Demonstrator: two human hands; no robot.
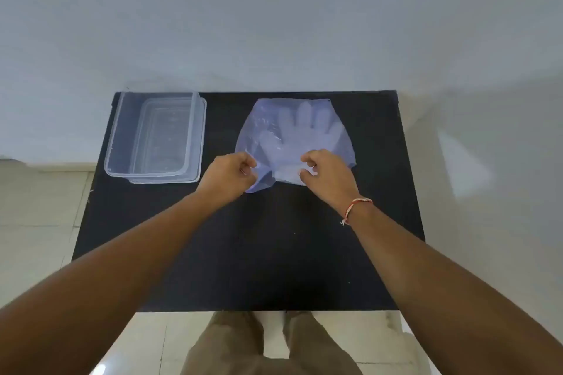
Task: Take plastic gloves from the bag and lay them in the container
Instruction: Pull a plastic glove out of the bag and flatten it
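Note:
A pale blue plastic bag lies flat on the black table, right of centre. Clear plastic gloves show through it, fingers pointing away from me. My left hand pinches the bag's near left edge. My right hand has its fingers curled on the gloves' cuff end at the bag's near opening. A clear rectangular container stands at the table's far left corner with nothing visible inside.
A clear lid sits under the container, sticking out on its right and near sides. A white wall rises behind the table. Tiled floor and my legs show below the near edge.

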